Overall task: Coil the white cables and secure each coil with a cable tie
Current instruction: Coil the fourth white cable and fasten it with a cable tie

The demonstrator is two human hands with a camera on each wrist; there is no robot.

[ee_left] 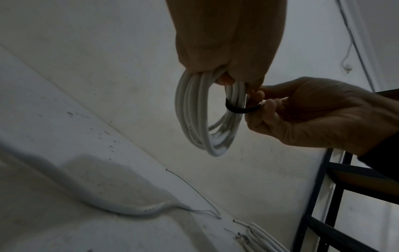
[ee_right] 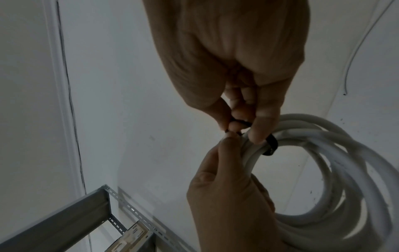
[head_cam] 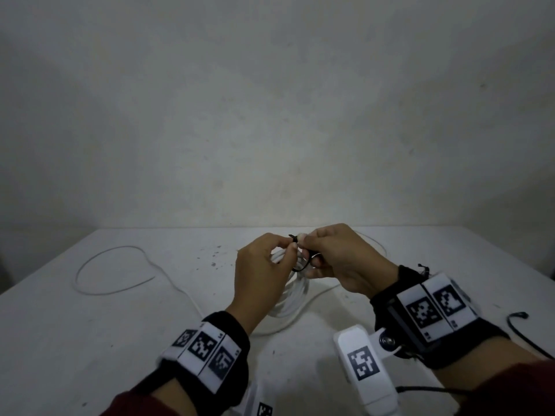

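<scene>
A coil of white cable (head_cam: 292, 298) hangs above the white table (head_cam: 120, 340) between my hands. My left hand (head_cam: 288, 246) has its fingers curled round the top of the coil (ee_left: 194, 116), and its thumb tip meets the right hand's fingers. A black cable tie (head_cam: 300, 267) loops loosely around the coil's strands (ee_right: 323, 170). My right hand (head_cam: 306, 238) pinches the tie (ee_right: 270, 145) between thumb and fingers, right beside the left fingertips. In the left wrist view the tie (ee_left: 239, 109) circles the bundle's right side, next to the right hand (ee_left: 259, 98).
A loose white cable (head_cam: 114, 271) loops over the table's left part. Another white cable (head_cam: 375, 244) lies behind my right hand. A spare black tie (head_cam: 525, 328) rests at the right edge. More white cable (ee_left: 265, 238) lies on the table below. A metal shelf (ee_right: 64, 221) stands nearby.
</scene>
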